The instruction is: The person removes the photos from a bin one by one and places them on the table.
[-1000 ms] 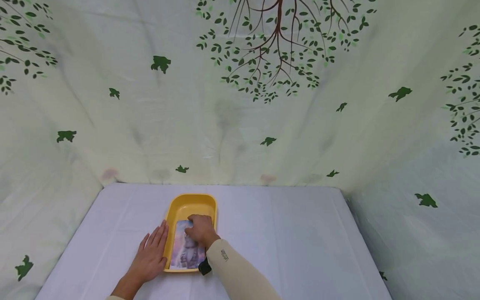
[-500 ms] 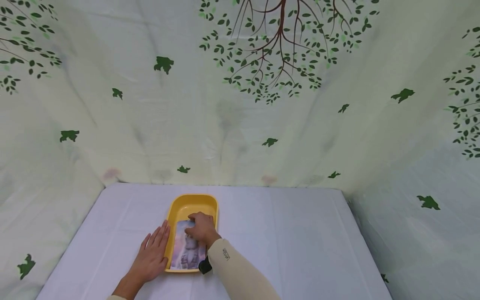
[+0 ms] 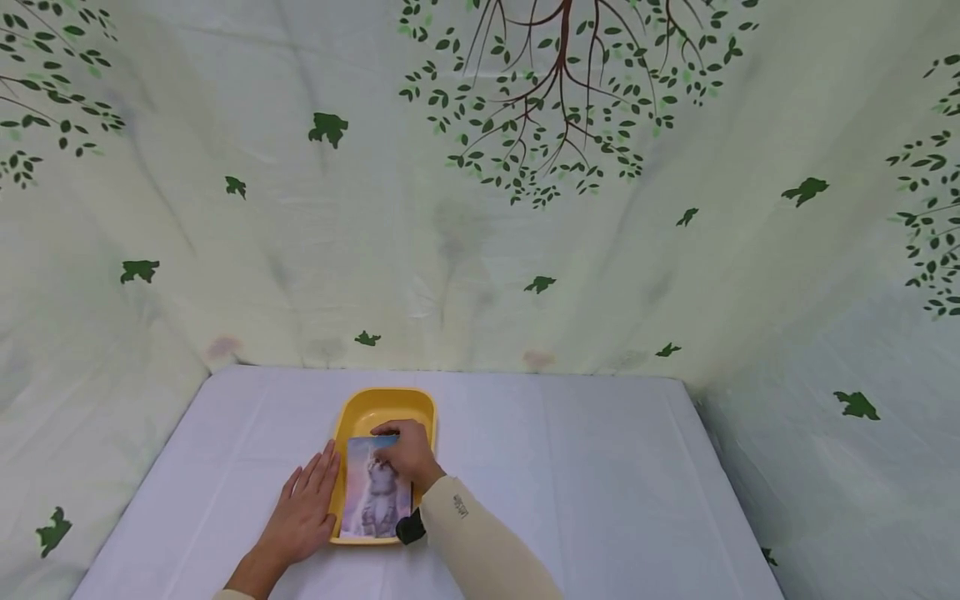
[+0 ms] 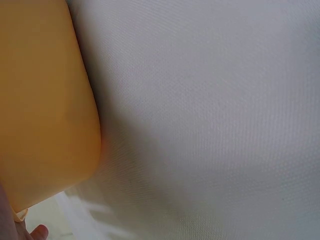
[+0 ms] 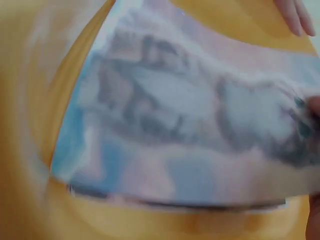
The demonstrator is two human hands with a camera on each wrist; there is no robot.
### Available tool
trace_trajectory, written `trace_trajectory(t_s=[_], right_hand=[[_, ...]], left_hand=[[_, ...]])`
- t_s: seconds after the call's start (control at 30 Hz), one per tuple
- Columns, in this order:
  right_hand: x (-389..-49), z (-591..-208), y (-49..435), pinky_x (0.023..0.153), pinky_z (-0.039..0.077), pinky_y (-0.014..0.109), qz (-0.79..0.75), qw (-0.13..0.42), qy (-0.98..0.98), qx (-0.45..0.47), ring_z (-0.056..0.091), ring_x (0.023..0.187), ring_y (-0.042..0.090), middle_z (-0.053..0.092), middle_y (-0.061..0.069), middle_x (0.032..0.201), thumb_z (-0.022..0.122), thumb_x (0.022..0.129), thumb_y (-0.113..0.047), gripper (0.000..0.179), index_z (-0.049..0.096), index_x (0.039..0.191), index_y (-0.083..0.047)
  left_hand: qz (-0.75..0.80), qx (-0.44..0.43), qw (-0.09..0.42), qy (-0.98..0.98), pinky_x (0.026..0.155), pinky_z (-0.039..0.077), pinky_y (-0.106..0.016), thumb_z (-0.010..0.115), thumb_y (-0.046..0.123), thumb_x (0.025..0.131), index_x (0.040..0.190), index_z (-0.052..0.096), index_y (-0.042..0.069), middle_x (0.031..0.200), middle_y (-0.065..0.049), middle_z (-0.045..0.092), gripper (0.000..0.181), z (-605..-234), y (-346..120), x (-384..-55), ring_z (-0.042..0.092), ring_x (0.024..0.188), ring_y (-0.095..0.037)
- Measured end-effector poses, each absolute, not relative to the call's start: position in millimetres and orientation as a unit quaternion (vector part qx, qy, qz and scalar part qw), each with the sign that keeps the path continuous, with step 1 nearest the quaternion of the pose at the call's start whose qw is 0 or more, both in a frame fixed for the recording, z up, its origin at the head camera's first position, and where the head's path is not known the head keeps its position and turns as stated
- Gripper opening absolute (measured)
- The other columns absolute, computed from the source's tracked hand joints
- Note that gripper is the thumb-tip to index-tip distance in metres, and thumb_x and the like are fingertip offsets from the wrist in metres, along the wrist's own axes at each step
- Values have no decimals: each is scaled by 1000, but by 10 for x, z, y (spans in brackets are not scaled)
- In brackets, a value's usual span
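Note:
A glossy picture card (image 3: 377, 500) with a grey kitten on a pink and blue sky lies over the near part of a yellow tray (image 3: 386, 406). My right hand (image 3: 411, 457) pinches its far end between thumb and fingers. In the right wrist view the card (image 5: 165, 105) looks bowed, and the dark edge of another card (image 5: 185, 204) shows beneath it. My left hand (image 3: 303, 508) lies with straight fingers against the tray's left side. The tray's outer wall (image 4: 45, 100) fills the left of the left wrist view.
The tray stands on a table with a white cloth (image 3: 562, 475). Pale hangings printed with leaves and branches (image 3: 450, 250) rise behind the table and at both sides. A black wrist camera (image 3: 409, 527) is at my right wrist, over the tray's near right corner.
My right hand has moved slightly up and away, and the card's far end has risen with it, showing more of the kitten. My left hand has stayed at the tray's side.

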State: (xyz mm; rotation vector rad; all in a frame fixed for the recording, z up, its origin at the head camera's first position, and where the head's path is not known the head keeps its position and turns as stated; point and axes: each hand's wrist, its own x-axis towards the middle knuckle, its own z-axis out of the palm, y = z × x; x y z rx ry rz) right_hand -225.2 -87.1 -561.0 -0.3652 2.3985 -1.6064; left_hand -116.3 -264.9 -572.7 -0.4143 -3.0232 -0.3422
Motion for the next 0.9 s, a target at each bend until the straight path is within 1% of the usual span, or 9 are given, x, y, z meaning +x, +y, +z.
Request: trace_trajectory(t_s=[0.13, 0.27, 0.37, 0.47, 0.57, 0.7, 0.8, 0.9], right_hand=[[-2262, -5605, -860, 67, 52, 19, -549, 127, 817, -126, 62, 79, 3, 72, -7, 85, 79, 76, -5, 16, 78, 90, -11], [-2246, -5615, -839, 73, 51, 18, -525, 127, 829, -144, 61, 80, 0, 72, -9, 84, 77, 80, -13, 8, 79, 88, -13], [-2221, -5619, -817, 77, 50, 17, -511, 113, 834, -172, 62, 83, -1, 73, -8, 87, 74, 84, -16, 10, 78, 91, -12], [-2206, -5604, -791, 79, 49, 17, -512, 102, 832, -190, 61, 85, -2, 73, -8, 89, 72, 85, -16, 11, 78, 93, -11], [-2215, -5578, -749, 78, 50, 18, -531, 103, 821, -182, 61, 84, -1, 71, -10, 89, 71, 87, -16, 10, 78, 93, -12], [-2284, -5541, -657, 79, 51, 22, -559, 85, 808, -166, 61, 86, 2, 70, -10, 91, 70, 88, -19, 11, 77, 93, -14], [-2376, -5492, -560, 80, 52, 24, -572, 59, 802, -165, 63, 90, 7, 72, -4, 95, 70, 88, -21, 15, 77, 96, -11], [-2489, -5421, -431, 78, 52, 25, -595, 33, 787, -159, 65, 90, 11, 72, 3, 100, 71, 87, -20, 18, 77, 99, -8]], left_hand=[[-112, -134, 34, -984, 108, 21, -61, 60, 13, 80, 147, 23, -9, 158, -18, 15, 79, -5717, -2648, -1164, 23, 138, -42], [-109, -130, 29, -985, 108, 21, -61, 61, 13, 80, 148, 18, -7, 158, -20, 17, 83, -5715, -2649, -1167, 23, 138, -42], [-109, -128, 25, -985, 108, 21, -61, 61, 13, 80, 148, 18, -7, 157, -20, 17, 83, -5718, -2651, -1169, 23, 138, -42], [-112, -128, 23, -985, 108, 20, -61, 61, 13, 80, 149, 17, -6, 158, -19, 16, 84, -5724, -2653, -1172, 23, 138, -42], [-114, -129, 27, -985, 108, 20, -60, 60, 12, 80, 150, 15, -6, 158, -19, 16, 85, -5731, -2650, -1176, 22, 138, -42], [-110, -134, 43, -984, 107, 21, -60, 59, 12, 80, 150, 14, -7, 158, -20, 17, 86, -5738, -2641, -1176, 24, 138, -42], [-105, -134, 53, -984, 107, 22, -60, 59, 12, 79, 149, 15, -8, 157, -20, 18, 86, -5745, -2633, -1172, 25, 137, -42], [-102, -130, 53, -985, 107, 23, -60, 59, 12, 79, 149, 16, -9, 157, -20, 19, 85, -5747, -2623, -1166, 26, 136, -42]])
